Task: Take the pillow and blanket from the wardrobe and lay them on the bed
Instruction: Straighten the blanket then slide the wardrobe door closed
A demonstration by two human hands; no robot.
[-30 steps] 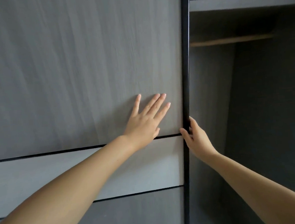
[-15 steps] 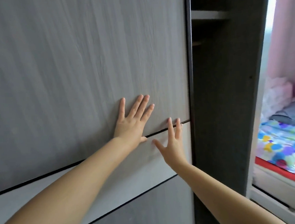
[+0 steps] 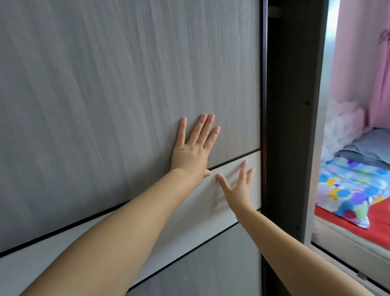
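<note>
Pressing left hand (image 3: 195, 145), right hand (image 3: 239, 184) flat, fingers straight, grasping nothing, on grey wood-grain sliding wardrobe door (image 3: 114, 84). Pillow, blanket unseen. Advising even sideways pressure, fingers away from dark frame (image 3: 289, 117) right of door.

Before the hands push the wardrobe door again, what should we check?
1. Left hand flat on the sliding door: ok.
2. Right hand flat on the door's pale band: ok.
3. Fingers away from the door edge and dark frame: ok.
4. Pillow and blanket off the wardrobe shelves: cannot tell, inside hidden.
5. Bedding on the bed: ok, a colourful blanket and grey pillow lie there.
</note>
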